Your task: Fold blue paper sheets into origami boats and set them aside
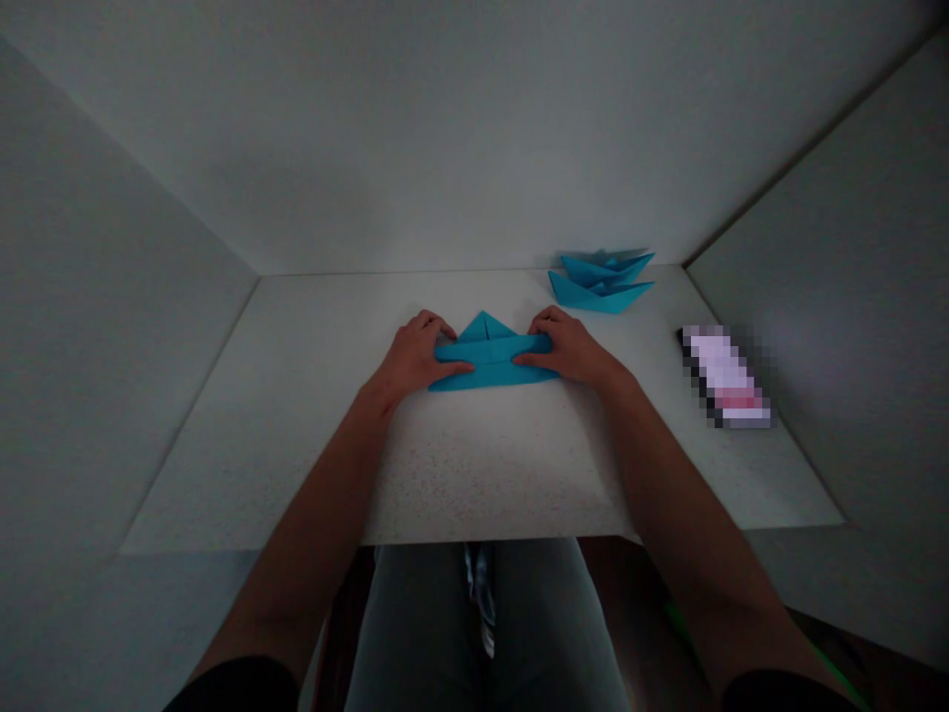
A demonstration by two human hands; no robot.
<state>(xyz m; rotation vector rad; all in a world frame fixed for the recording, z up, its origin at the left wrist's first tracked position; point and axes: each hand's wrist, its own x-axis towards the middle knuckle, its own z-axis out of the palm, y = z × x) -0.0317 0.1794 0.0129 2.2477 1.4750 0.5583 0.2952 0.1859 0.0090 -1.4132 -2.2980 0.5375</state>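
A folded sheet of blue paper [493,358] lies flat on the white speckled table [481,465], its peak pointing away from me. My left hand [415,354] presses its left end, with fingers spread over the folded band. My right hand [569,346] rests on the right end in the same way. Behind and to the right, two blue paper boats [600,282] lie on their sides, one against the other. Neither hand touches them.
White walls [474,129] close in the table's far side and both flanks. A pixelated pale oblong object [725,376] lies at the right, too blurred to identify. Below the table's front edge, my jeans-clad legs [481,623] show.
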